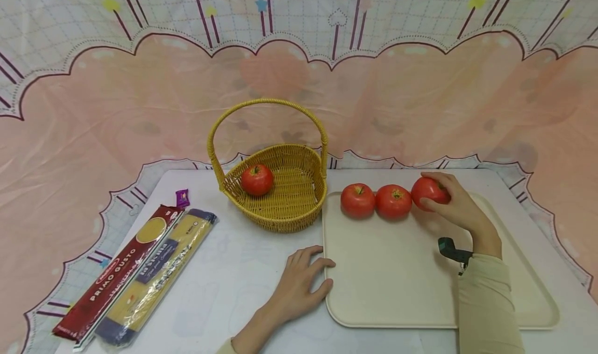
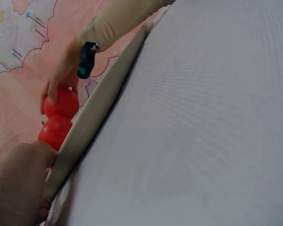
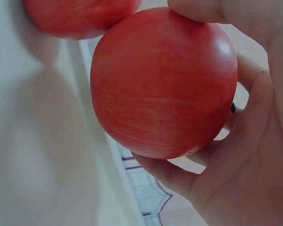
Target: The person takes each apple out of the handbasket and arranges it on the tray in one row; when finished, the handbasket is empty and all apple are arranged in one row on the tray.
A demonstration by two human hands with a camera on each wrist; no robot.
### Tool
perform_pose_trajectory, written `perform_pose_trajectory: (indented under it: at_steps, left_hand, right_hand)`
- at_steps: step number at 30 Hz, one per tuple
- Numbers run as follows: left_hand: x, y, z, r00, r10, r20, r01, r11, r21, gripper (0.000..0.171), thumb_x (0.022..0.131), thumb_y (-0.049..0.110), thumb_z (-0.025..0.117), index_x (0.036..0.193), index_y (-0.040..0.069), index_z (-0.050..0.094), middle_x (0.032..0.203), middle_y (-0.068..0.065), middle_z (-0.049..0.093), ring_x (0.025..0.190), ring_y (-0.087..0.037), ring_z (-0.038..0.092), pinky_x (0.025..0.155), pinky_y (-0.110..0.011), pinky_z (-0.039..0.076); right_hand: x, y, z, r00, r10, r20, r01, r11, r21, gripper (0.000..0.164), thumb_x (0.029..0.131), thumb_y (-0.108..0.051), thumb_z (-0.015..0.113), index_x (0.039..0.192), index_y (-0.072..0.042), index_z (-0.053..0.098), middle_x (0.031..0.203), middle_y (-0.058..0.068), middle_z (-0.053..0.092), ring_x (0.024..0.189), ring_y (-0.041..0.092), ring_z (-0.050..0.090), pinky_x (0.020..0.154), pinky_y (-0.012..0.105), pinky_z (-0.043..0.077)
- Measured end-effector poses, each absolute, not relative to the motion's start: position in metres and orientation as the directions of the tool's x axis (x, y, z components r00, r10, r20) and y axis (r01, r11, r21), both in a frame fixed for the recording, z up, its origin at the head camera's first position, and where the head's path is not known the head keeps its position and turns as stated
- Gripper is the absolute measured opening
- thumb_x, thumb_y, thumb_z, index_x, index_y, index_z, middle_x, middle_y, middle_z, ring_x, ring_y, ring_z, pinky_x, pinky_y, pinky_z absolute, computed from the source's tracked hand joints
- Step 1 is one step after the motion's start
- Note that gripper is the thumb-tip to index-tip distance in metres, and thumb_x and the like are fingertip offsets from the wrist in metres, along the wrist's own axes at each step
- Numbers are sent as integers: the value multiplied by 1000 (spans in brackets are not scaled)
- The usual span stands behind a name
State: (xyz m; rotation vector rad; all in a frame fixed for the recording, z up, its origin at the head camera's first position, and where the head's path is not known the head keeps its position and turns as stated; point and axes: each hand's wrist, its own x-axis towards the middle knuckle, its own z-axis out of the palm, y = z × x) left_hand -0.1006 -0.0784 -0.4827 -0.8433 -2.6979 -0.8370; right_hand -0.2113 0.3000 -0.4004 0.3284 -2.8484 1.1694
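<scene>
My right hand (image 1: 450,201) grips a red tomato (image 1: 427,192) at the far right of a row, over the back of a cream tray (image 1: 397,271). In the right wrist view the held tomato (image 3: 165,84) fills the middle, with thumb and fingers curled round its sides. Two more tomatoes, a middle one (image 1: 394,202) and a left one (image 1: 357,200), sit along the tray's back edge. My left hand (image 1: 301,286) rests at the tray's left rim, fingers spread, thumb and index finger over the edge.
A yellow wicker basket (image 1: 285,223) with a tall handle stands behind the tray's left side, one tomato (image 1: 257,179) inside. Two spaghetti packets, red (image 1: 117,276) and yellow-blue (image 1: 159,276), lie at the left, near a small purple wrapped sweet (image 1: 182,198). A patterned cloth hangs behind.
</scene>
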Motion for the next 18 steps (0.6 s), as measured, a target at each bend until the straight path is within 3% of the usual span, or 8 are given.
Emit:
perform_pose_trajectory:
  at_steps: [18]
  left_hand:
    - [-101,-79,-485,-815,467,342,579,675,458,24,87,33,60,111,28,60,133,-3,49,123,-18,43,102,-43,32]
  right_hand:
    - [-217,306,-421,-988,-157,1,-114,715,-690,77,86,-40,64,148,-17,24,143,25,30,125,45,33,96,65,35]
